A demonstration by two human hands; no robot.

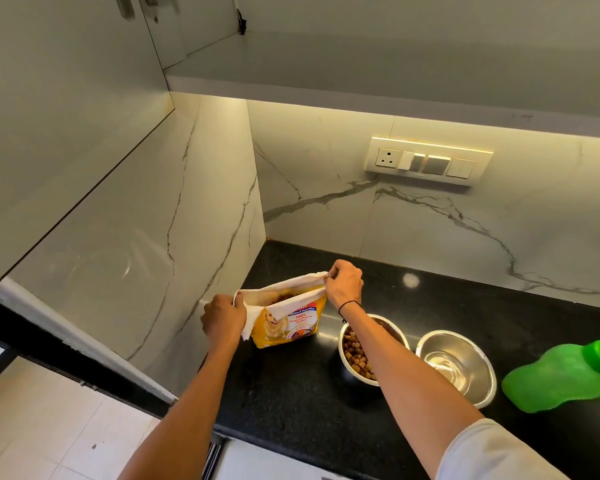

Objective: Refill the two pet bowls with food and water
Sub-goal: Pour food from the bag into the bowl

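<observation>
Black speckled stone forms the countertop (291,393) on which every task item stands. I read both fills as done: the steel food bowl (352,351), partly hidden behind my right forearm, holds brown cubed kibble, and the steel water bowl (465,372) just beside it holds a shallow pool of clear water. What seems left is closing and putting away the yellow pet food bag (288,323), which stands upright near the corner of the veined marble walls, to the left of the bowls. Its mouth gapes, showing a pale, crumpled lining and dark kibble inside. My left hand (224,320) grips the near-left corner of the bag's rim with curled fingers; my right hand (343,284) pinches the far-right corner between thumb and fingertips, holding the rim taut between them. A green plastic bottle (561,379), smooth and waisted with a ribbed cap, lies on its side at the right, apart from the bowls.
</observation>
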